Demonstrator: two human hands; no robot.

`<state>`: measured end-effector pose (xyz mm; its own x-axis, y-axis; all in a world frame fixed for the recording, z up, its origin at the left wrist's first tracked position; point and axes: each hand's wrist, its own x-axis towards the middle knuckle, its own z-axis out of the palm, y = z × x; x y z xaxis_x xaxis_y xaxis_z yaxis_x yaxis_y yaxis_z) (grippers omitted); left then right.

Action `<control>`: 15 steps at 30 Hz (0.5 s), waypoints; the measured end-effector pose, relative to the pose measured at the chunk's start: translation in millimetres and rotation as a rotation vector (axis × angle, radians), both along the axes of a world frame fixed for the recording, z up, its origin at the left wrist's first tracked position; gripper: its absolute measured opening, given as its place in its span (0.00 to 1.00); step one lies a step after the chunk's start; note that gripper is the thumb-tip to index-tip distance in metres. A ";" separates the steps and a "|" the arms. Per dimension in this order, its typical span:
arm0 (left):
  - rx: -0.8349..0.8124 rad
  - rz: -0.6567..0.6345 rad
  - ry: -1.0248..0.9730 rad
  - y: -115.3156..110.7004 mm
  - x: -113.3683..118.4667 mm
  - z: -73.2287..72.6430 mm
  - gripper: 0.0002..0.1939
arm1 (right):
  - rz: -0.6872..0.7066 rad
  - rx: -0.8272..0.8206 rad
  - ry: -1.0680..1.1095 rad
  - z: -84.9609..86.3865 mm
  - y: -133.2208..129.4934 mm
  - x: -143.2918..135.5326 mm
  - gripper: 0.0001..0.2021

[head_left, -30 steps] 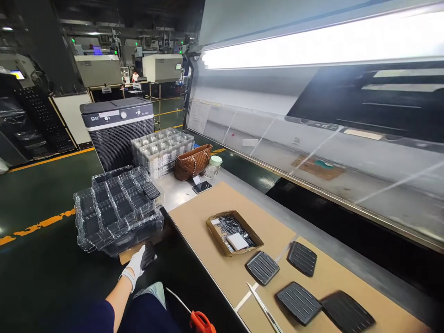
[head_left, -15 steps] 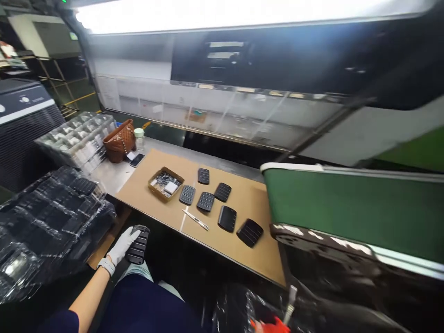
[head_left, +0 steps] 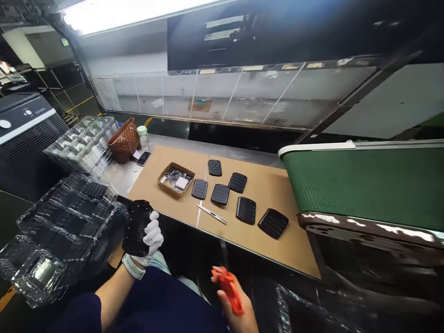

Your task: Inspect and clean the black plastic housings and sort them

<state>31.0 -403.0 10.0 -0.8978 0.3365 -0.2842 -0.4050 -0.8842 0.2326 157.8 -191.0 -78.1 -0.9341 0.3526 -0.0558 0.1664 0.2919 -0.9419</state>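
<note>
My left hand (head_left: 152, 236), in a white glove, grips a black plastic part (head_left: 137, 226) by its right edge, its hollow side facing up, in front of the table. My bare right hand (head_left: 239, 303) is wrapped round a red-handled tool (head_left: 231, 290) near the lower middle; the tool's tip is blurred. Several black ribbed pads, among them a ribbed pad (head_left: 220, 194) and a smoother pad (head_left: 246, 210), lie on the brown board (head_left: 183, 210). A white pen-like tool (head_left: 211, 213) rests near the board's front edge.
A small box (head_left: 176, 179) of metal pieces stands on the board. Behind it are a brown bag (head_left: 124, 141), a jar (head_left: 143, 137) and a phone (head_left: 143, 158). Plastic-wrapped trays (head_left: 69, 222) are at left, a green conveyor belt (head_left: 364, 180) at right.
My left hand has turned the black part so its hollow side shows. My right hand has come up into view with the red-handled tool. The camera view has shifted slightly.
</note>
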 end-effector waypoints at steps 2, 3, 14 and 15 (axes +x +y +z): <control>-0.015 -0.046 -0.046 -1.3 -7.3 -1.5 0.04 | 0.325 0.092 -0.008 41.8 -21.5 -22.1 0.28; -0.037 -0.070 -0.071 -3.8 -12.0 -4.6 0.04 | 0.447 0.152 -0.048 60.4 -30.3 -33.8 0.25; -0.106 -0.115 -0.107 -38.0 -69.0 -20.7 0.09 | 0.617 0.380 -0.368 108.6 -75.5 -126.0 0.18; -0.092 -0.131 -0.102 -39.3 -73.7 -20.2 0.10 | 0.607 0.362 -0.377 106.8 -76.1 -130.3 0.19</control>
<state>-42.7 -442.2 -10.2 -0.8130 0.4173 -0.4061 -0.5411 -0.7991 0.2621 27.5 -267.1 28.7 -0.9096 -0.1544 -0.3856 0.1690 0.7105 -0.6831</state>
